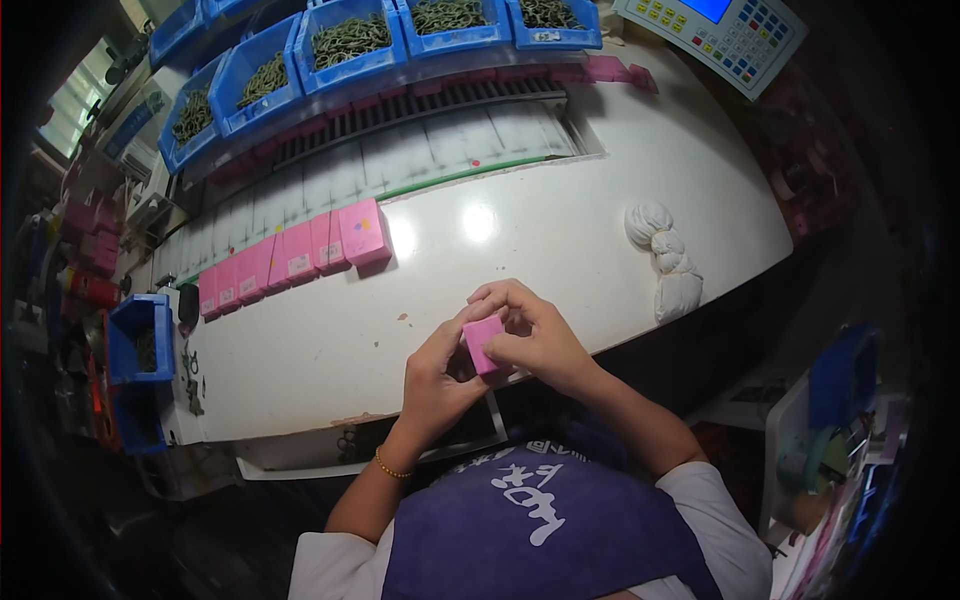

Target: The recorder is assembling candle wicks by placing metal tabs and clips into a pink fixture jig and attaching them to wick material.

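Between my two hands, just over the front edge of the white table, is a small pink box with one end turned up. My left hand curls around its left side, the fingers closed on it. My right hand wraps the far and right sides, its thumb pressed on the upturned end. The undersides of the fingers and the rest of the box are hidden. Farther left, a row of several similar pink boxes stands on the table.
Blue bins of dark green twisted pieces line the back, above a slatted conveyor. A tied white cloth bundle lies at the right edge of the table. A keypad device with a screen stands back right; small blue bins sit left.
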The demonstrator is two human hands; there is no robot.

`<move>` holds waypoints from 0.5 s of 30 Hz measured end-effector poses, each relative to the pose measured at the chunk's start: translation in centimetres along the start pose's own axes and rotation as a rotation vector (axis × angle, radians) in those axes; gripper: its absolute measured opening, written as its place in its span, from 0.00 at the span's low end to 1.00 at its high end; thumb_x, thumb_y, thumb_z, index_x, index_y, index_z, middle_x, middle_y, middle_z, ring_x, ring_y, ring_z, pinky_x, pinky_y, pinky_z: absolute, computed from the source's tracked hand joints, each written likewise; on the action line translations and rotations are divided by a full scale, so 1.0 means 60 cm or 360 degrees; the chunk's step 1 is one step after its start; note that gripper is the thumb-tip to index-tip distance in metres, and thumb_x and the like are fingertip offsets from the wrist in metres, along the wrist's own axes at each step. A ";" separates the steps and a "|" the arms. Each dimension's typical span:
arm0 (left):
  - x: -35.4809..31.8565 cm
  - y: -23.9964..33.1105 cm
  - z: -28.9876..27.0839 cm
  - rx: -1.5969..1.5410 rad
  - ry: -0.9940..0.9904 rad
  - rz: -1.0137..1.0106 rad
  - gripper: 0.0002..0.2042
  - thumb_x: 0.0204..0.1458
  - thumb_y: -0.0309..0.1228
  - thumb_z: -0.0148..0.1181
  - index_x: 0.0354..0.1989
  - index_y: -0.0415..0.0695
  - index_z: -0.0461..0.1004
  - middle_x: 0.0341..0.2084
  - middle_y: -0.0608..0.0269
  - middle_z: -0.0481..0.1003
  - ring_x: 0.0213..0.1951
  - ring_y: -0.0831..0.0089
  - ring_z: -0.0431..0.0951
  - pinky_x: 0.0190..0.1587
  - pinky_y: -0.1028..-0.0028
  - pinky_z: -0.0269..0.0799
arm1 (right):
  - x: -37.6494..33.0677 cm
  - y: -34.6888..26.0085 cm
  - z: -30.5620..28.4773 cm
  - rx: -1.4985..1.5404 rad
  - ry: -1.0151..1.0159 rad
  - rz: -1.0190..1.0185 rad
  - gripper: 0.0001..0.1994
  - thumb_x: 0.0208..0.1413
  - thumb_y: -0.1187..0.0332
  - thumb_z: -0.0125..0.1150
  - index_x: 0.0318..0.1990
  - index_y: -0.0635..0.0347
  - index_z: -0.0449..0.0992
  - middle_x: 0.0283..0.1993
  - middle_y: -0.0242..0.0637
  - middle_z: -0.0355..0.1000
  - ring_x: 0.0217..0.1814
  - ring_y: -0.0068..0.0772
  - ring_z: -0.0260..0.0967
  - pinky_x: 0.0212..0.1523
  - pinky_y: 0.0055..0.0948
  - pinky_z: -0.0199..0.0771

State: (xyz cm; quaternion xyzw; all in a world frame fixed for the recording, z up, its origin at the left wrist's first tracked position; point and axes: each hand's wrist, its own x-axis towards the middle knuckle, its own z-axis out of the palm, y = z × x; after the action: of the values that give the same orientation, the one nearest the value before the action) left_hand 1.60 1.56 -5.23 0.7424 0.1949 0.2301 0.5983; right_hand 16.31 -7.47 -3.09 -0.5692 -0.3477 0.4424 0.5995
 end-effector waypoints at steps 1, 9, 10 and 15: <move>0.000 0.002 0.000 -0.0003 -0.0005 -0.0001 0.36 0.44 0.26 0.75 0.64 0.37 0.67 0.51 0.56 0.76 0.51 0.71 0.78 0.55 0.71 0.74 | 0.001 0.000 0.001 -0.0001 -0.0002 0.0002 0.14 0.44 0.68 0.61 0.41 0.57 0.78 0.53 0.34 0.68 0.42 0.26 0.62 0.45 0.26 0.67; -0.005 0.002 -0.005 0.0090 0.0014 -0.0133 0.31 0.44 0.26 0.75 0.59 0.35 0.70 0.46 0.59 0.77 0.45 0.72 0.79 0.51 0.71 0.75 | 0.011 -0.019 0.019 -0.0913 -0.0033 -0.0138 0.23 0.45 0.71 0.67 0.51 0.61 0.71 0.59 0.44 0.64 0.59 0.39 0.64 0.59 0.35 0.66; -0.004 -0.002 -0.006 0.0222 0.0010 -0.0009 0.29 0.45 0.26 0.74 0.57 0.35 0.70 0.44 0.58 0.77 0.44 0.73 0.79 0.50 0.72 0.75 | 0.008 -0.015 0.024 -0.0911 -0.0032 -0.0142 0.23 0.45 0.71 0.67 0.51 0.61 0.71 0.59 0.44 0.64 0.59 0.39 0.64 0.59 0.35 0.66; -0.002 -0.002 0.003 0.0141 0.0074 0.0040 0.24 0.45 0.24 0.72 0.52 0.35 0.71 0.41 0.57 0.78 0.43 0.72 0.79 0.48 0.72 0.76 | -0.030 -0.039 0.015 -0.1130 0.0057 -0.0722 0.35 0.46 0.65 0.69 0.63 0.60 0.65 0.66 0.51 0.59 0.65 0.55 0.57 0.65 0.45 0.60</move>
State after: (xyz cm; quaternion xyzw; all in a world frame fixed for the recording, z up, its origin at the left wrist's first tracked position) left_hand 1.57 1.38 -5.38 0.7651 0.2094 0.2457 0.5572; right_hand 15.14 -8.73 -0.55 -0.6571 -0.5845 0.1420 0.4544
